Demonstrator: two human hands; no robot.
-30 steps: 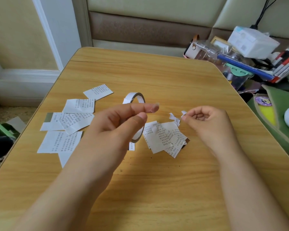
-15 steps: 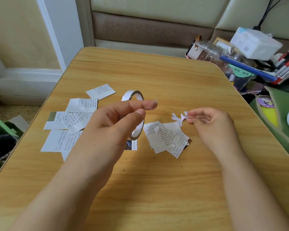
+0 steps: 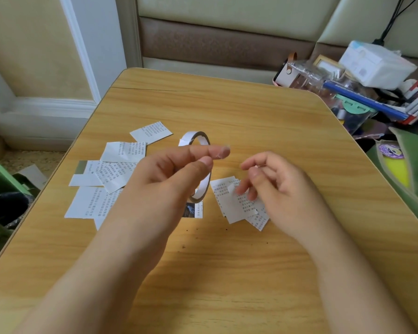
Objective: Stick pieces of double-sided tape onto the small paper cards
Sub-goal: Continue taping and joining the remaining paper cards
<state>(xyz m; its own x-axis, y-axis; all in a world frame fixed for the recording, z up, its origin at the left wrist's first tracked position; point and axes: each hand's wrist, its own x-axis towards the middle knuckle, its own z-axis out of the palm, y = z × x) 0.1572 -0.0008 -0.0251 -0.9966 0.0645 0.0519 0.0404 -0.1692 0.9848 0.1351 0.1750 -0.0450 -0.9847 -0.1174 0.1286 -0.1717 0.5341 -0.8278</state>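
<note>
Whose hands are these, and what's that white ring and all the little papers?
No machine here: a person wears a camera on their head, so you look down at their own two hands. The left hand holds a roll of double-sided tape, the white ring, between thumb and fingers. The right hand hovers with curled fingers over a small heap of paper cards; I can't tell if it pinches anything. More printed cards lie spread out on the left of the wooden table. Tape bits get stuck onto those cards.

Green bin (image 3: 0, 189) (left), cluttered stationery (image 3: 372, 92) beside wooden table (image 3: 227, 112).
</note>
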